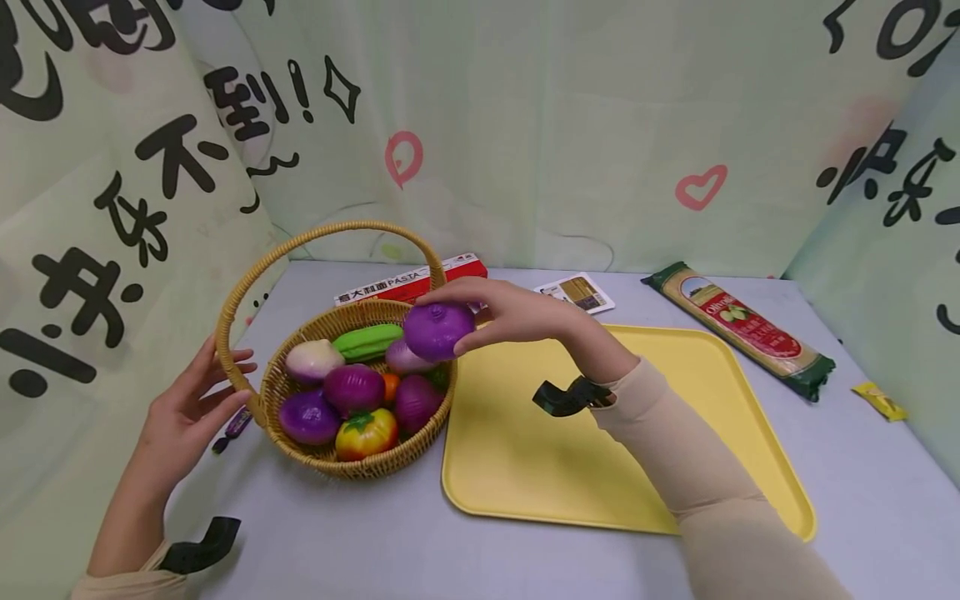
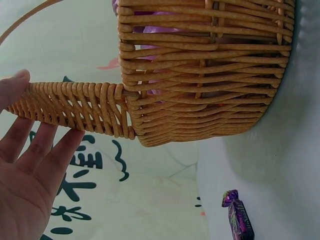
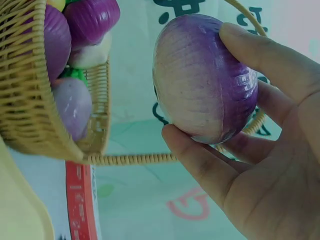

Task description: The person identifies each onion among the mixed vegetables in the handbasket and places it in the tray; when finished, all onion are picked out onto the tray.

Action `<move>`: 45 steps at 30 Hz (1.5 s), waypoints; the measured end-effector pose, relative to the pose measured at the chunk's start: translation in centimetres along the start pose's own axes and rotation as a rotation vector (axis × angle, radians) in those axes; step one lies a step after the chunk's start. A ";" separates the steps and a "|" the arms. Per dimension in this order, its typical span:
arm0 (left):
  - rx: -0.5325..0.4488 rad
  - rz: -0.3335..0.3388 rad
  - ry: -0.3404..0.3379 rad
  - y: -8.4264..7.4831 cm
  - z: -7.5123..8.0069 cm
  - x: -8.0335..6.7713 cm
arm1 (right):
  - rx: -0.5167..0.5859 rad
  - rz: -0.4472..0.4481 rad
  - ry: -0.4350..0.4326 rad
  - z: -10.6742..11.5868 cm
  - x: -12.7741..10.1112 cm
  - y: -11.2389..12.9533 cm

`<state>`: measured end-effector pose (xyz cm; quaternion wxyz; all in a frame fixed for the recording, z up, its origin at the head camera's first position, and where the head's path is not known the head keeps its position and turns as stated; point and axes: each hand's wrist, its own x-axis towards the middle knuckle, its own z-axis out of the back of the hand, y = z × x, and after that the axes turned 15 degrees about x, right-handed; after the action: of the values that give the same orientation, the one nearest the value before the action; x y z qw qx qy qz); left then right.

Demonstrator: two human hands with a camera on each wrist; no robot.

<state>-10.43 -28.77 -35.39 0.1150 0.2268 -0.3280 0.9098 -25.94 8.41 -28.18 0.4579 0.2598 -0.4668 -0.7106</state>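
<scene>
I count one wicker basket (image 1: 352, 467) with a tall hoop handle, one yellow tray (image 1: 525, 467) just to its right, one red pasta box (image 1: 408, 283) behind the basket, one long bag of spaghetti (image 1: 750, 329) at the far right, one small card (image 1: 576, 292), one yellow sachet (image 1: 879, 400) and one purple wrapped candy (image 2: 239, 220) on the table by the basket's left side. Inside the basket I make out three purple onions, two pale turnip-like pieces, one green cucumber, one tomato and a bit of something orange; a fourth purple onion (image 1: 437, 330) is in my right hand (image 1: 517, 312).

That onion is plastic and glossy, deep purple at one side fading to pale lilac-white at the other, with fine ribs running along it. I hold it between my thumb and curled fingers, thumb on top and fingertips (image 3: 185, 145) beneath, so it sits at the front of my palm. It hangs in the air above the basket's right rim, under the handle's arch, close to the tray's edge.

My left hand (image 1: 183, 412) is spread, fingers straight, resting against the base of the handle at the basket's left side, gripping nothing
</scene>
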 end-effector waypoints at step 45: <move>0.009 -0.016 -0.019 0.1 -0.2 0.0 | 0.118 -0.124 -0.238 1.5 -5.4 -5.8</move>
<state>-10.48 -28.74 -35.58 0.1182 0.2388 -0.3232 0.9081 -27.08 14.76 -33.06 0.3384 0.2284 -0.5421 -0.7345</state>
